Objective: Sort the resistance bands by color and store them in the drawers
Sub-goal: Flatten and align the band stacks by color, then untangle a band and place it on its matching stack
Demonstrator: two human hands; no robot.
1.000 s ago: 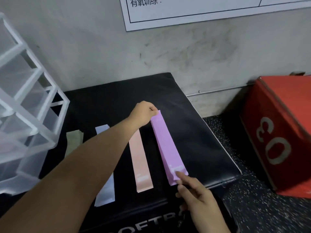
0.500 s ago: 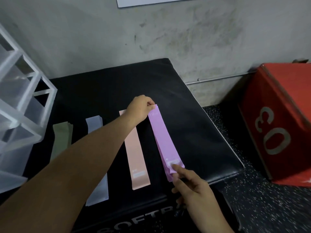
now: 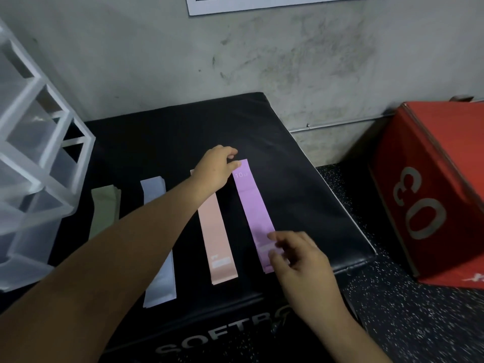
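Note:
Four resistance bands lie side by side on the black padded box (image 3: 288,179): green (image 3: 104,208), pale blue (image 3: 153,191), pink (image 3: 217,237) and purple (image 3: 255,210). My left hand (image 3: 216,169) reaches across the pink band. Its thumb and curled fingers pinch the purple band's far left corner. My right hand (image 3: 298,258) is blurred, and its loosely bent fingers rest on the near end of the purple band, which lies flat. My left forearm hides parts of the green and blue bands. The white translucent drawer unit (image 3: 39,153) stands at the left.
A red box (image 3: 432,192) marked 03 stands on the speckled floor (image 3: 392,310) at the right. A grey wall runs right behind the black box, with a printed sheet (image 3: 262,3) at the top. A thin pipe (image 3: 340,124) runs along the wall's base.
The purple band's far end has come down flat on the box. My right hand has slid further onto its near end. The view has shifted slightly.

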